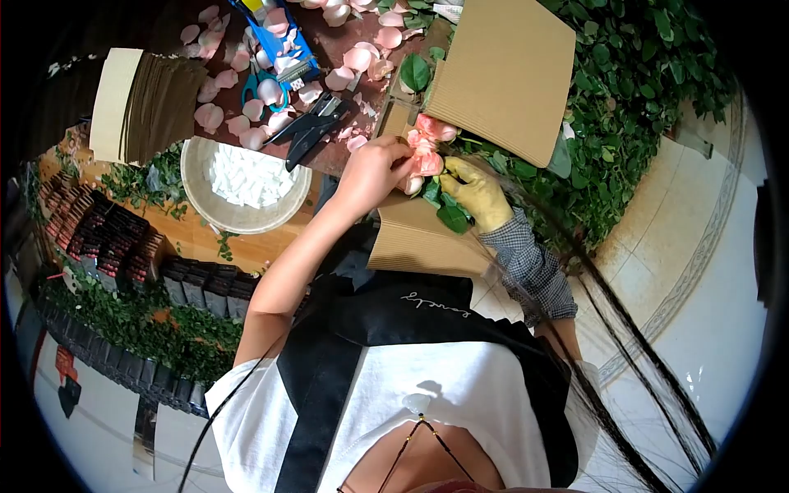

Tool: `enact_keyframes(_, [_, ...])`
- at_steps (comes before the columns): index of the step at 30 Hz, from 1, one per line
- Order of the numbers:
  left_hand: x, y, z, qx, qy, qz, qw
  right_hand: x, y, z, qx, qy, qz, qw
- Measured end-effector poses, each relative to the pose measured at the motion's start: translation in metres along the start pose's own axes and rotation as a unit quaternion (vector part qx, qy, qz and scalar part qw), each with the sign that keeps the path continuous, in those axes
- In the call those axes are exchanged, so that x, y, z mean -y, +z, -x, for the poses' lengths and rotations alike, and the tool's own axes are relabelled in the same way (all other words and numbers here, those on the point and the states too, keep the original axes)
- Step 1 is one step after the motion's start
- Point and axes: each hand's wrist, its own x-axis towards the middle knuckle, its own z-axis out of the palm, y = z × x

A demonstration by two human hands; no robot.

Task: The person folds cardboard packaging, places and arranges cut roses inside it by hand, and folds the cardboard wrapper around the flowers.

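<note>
A small cluster of pink roses [425, 158] with green leaves lies between my two hands, at the edge of a corrugated cardboard sheet [501, 82]. My bare left hand [374, 174] comes from the left, its fingers closed in a pinch at the blooms' left side. On the other side my right hand [478, 195], in a yellow glove, has its fingers closed around the lower right of the cluster, by the leaves. The stems are mostly hidden. Below the roses is another corrugated cardboard piece [427, 238].
Loose pink petals [358, 59] cover the dark red tabletop, with a black stapler [312, 127], teal scissors [265, 92] and a blue tool [283, 41]. A bowl [196, 193] holds white pieces. Cut foliage [625, 107] is heaped right; a cardboard stack [119, 107] stands left.
</note>
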Motion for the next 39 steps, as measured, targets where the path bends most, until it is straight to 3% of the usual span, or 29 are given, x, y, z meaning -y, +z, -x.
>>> enact_keyframes(3, [-0.002,-0.004,-0.004,-0.024,0.038,-0.049,0.998,0.002,-0.002,-0.001,0.016,0.005,0.003,1.000])
enact_keyframes(6, [-0.006,-0.019,-0.005,-0.113,0.049,-0.117,0.986,-0.009,0.001,0.002,-0.002,-0.022,-0.036,0.999])
enact_keyframes(7, [-0.003,-0.019,-0.004,-0.190,0.048,-0.111,0.974,-0.007,0.001,0.003,-0.001,-0.011,-0.033,0.999])
enact_keyframes(9, [0.005,-0.023,0.008,-0.250,-0.080,-0.036,0.964,-0.011,0.002,0.003,0.000,-0.001,-0.032,0.999])
enact_keyframes(11, [0.009,-0.032,0.018,-0.194,-0.196,0.071,0.959,-0.021,0.003,0.000,0.012,-0.076,0.039,0.996])
enact_keyframes(12, [0.006,-0.030,0.020,-0.175,-0.156,0.052,0.971,-0.019,0.003,-0.001,0.016,-0.102,0.062,0.993])
enact_keyframes(14, [-0.003,-0.024,0.017,-0.119,-0.085,0.055,0.988,0.006,-0.006,-0.004,0.042,0.016,0.031,0.999])
enact_keyframes(15, [0.000,-0.019,0.013,-0.097,-0.011,0.030,0.995,0.003,-0.005,-0.004,0.042,0.015,0.032,0.999])
enact_keyframes(18, [0.002,-0.005,0.003,-0.025,0.016,-0.012,0.999,-0.009,0.000,-0.001,0.021,-0.019,-0.029,0.999])
enact_keyframes(20, [0.006,-0.002,0.000,-0.028,0.029,-0.030,0.999,-0.012,0.003,0.001,0.030,0.042,-0.067,0.996])
enact_keyframes(25, [0.013,0.003,-0.004,-0.051,0.073,-0.067,0.994,0.002,-0.007,-0.003,0.031,-0.002,-0.007,0.999])
enact_keyframes(28, [0.008,0.003,-0.007,-0.085,0.140,-0.098,0.982,-0.006,-0.005,-0.004,0.075,0.052,-0.039,0.995])
enact_keyframes(30, [-0.003,-0.002,-0.007,-0.078,0.124,-0.126,0.981,-0.012,-0.001,-0.007,0.031,-0.157,0.089,0.983])
enact_keyframes(33, [-0.009,-0.010,-0.013,-0.097,0.119,-0.140,0.978,0.004,-0.006,-0.006,0.041,-0.081,0.082,0.993])
enact_keyframes(35, [-0.003,-0.015,-0.016,-0.126,0.146,-0.098,0.976,0.000,-0.005,-0.004,0.040,-0.085,0.076,0.993])
enact_keyframes(36, [-0.006,-0.018,-0.015,-0.178,0.096,-0.074,0.977,-0.001,-0.005,-0.005,0.037,-0.089,0.068,0.993])
enact_keyframes(37, [-0.007,-0.021,-0.010,-0.235,-0.030,-0.008,0.971,-0.001,-0.005,-0.005,0.037,-0.090,0.069,0.993])
enact_keyframes(39, [0.005,-0.033,-0.008,-0.250,-0.179,0.156,0.939,0.000,-0.004,-0.007,0.045,-0.068,0.104,0.991])
